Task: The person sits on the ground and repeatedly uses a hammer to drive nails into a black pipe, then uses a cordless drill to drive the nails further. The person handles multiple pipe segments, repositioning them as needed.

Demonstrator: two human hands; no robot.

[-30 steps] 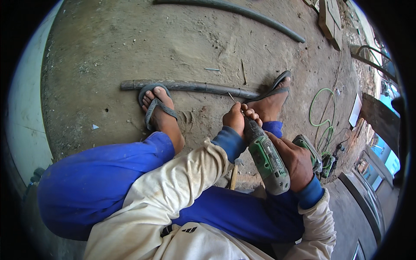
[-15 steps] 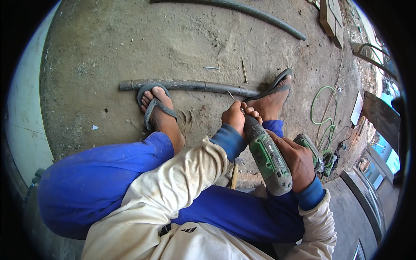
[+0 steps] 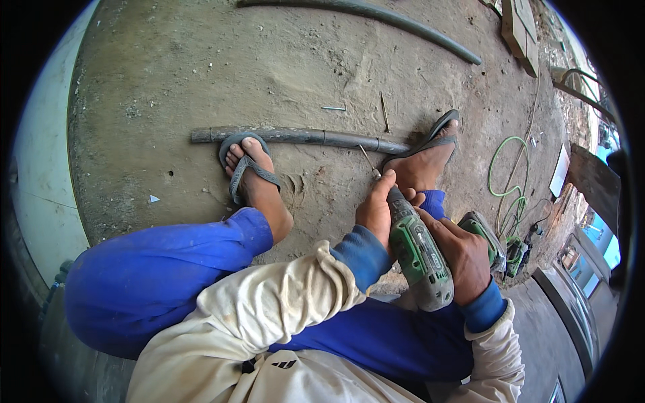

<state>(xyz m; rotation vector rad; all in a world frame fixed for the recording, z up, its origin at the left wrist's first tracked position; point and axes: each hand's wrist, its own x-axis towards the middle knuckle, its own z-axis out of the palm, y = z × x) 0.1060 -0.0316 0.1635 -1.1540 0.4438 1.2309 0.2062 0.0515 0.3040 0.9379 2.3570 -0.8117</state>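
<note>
My right hand (image 3: 463, 255) is wrapped round the handle of a green and grey cordless drill (image 3: 422, 265), its battery showing beyond my knuckles. At the drill's nose, my left hand (image 3: 377, 211) is closed about the dark chuck, with the thumb stretched along it and fingertips showing on the far side. A thin drill bit (image 3: 366, 158) sticks out ahead, its tip by a dark jointed pole (image 3: 295, 136) on the ground. Whether the tip touches the pole, I cannot tell. My sandalled left foot (image 3: 250, 164) rests on the pole, and my right foot (image 3: 420, 168) is at its right end.
A nail-like rod (image 3: 333, 108) and a thin brown stick (image 3: 385, 112) lie beyond the pole. Farther off is a long dark pipe (image 3: 403, 25). A green cord (image 3: 500, 151) loops at right, near wooden boards (image 3: 519, 33). A pale panel (image 3: 47, 154) borders the left.
My left hand has slid back along the drill's nose, its thumb straightening, and more of the bit shows. The drill has moved slightly down. The whole view has shifted a little.
</note>
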